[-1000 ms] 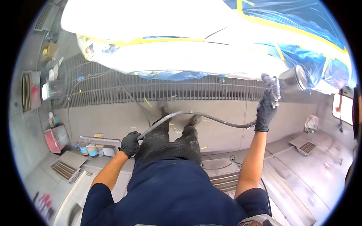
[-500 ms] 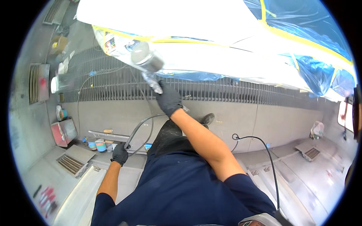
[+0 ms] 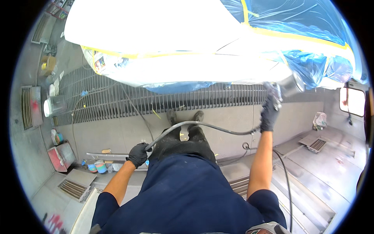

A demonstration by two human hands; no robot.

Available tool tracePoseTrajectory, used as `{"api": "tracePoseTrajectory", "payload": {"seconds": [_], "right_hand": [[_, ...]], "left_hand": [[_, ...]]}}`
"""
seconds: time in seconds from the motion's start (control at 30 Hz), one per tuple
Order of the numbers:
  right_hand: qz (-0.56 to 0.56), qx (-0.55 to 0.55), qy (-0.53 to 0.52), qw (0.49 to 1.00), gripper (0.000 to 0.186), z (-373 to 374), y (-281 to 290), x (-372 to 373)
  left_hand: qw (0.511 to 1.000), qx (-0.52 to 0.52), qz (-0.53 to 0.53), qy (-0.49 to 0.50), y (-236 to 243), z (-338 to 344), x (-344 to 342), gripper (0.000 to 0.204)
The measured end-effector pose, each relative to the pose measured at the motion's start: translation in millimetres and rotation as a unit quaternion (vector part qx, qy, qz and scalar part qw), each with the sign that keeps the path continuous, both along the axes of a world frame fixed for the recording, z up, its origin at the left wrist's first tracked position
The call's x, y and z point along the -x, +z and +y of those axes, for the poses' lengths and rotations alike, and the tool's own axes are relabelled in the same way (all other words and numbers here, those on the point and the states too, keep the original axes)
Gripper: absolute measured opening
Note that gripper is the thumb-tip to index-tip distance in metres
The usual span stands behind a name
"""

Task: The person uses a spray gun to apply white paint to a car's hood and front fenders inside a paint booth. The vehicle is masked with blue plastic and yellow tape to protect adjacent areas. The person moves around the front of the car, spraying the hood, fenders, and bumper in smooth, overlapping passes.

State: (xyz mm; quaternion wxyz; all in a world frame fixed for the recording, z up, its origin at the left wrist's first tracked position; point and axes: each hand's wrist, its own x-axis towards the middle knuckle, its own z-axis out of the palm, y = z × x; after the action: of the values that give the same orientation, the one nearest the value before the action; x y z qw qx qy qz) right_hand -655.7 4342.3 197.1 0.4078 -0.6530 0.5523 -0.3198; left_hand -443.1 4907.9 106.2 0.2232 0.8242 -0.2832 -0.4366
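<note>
My right hand [image 3: 269, 116], in a black glove, is closed around the handle of a spray gun [image 3: 275, 93]. The gun's paint cup [image 3: 291, 85] is blurred by motion, close to the lower edge of a white car body [image 3: 156, 29]. A grey air hose [image 3: 210, 125] runs from the bottom of the gun across my legs to my left hand [image 3: 138, 155]. That hand, also black-gloved, grips the hose beside my left hip. Blue plastic film [image 3: 311, 23] and yellow tape [image 3: 300, 36] mask part of the car.
A floor grating [image 3: 132, 97] runs beneath the car's edge. Paint cans [image 3: 100, 167] and a red-and-grey box [image 3: 62, 156] stand at the left. A clear container with a white lid [image 3: 54, 106] is farther off. Another dark hose [image 3: 287, 183] lies at lower right.
My right hand has swept the spray gun far to the right along the car's edge. The hose now stretches across my body, and my left hand sits slightly farther right. My view has shifted.
</note>
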Motion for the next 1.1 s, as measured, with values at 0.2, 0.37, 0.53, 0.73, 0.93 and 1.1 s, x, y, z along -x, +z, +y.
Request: {"api": "tracePoseTrajectory", "payload": {"seconds": [0.2, 0.37, 0.53, 0.73, 0.93, 1.1], "right_hand": [[-0.06, -0.059, -0.066, 0.994, 0.034, 6.8, 78.0, 48.1], [-0.117, 0.018, 0.038, 0.992, 0.024, -9.1, 40.5, 54.6], [-0.233, -0.17, 0.114, 0.951, 0.022, -22.0, 71.8, 34.3], [-0.254, -0.22, 0.185, 0.923, 0.031, -66.5, 174.8, -20.0], [-0.265, -0.086, 0.203, 0.939, 0.03, -174.0, 270.1, -107.5], [-0.234, -0.019, 0.256, 0.938, 0.031, -265.1, 331.5, -230.8]], "left_hand": [[0.999, -0.012, -0.001, -0.044, 21.8, -62.0, -7.8, 0.021], [0.995, -0.027, -0.065, -0.074, 48.3, -65.4, -11.3, 0.019], [0.996, -0.057, -0.062, -0.005, 94.2, -56.7, -0.8, 0.021], [0.922, -0.025, -0.308, 0.234, 131.0, -20.2, 12.1, 0.011], [0.839, 0.11, -0.432, 0.313, 244.5, -62.1, 5.0, 0.025], [0.891, 0.08, -0.317, 0.314, 313.0, -120.7, 28.5, 0.026]]}}
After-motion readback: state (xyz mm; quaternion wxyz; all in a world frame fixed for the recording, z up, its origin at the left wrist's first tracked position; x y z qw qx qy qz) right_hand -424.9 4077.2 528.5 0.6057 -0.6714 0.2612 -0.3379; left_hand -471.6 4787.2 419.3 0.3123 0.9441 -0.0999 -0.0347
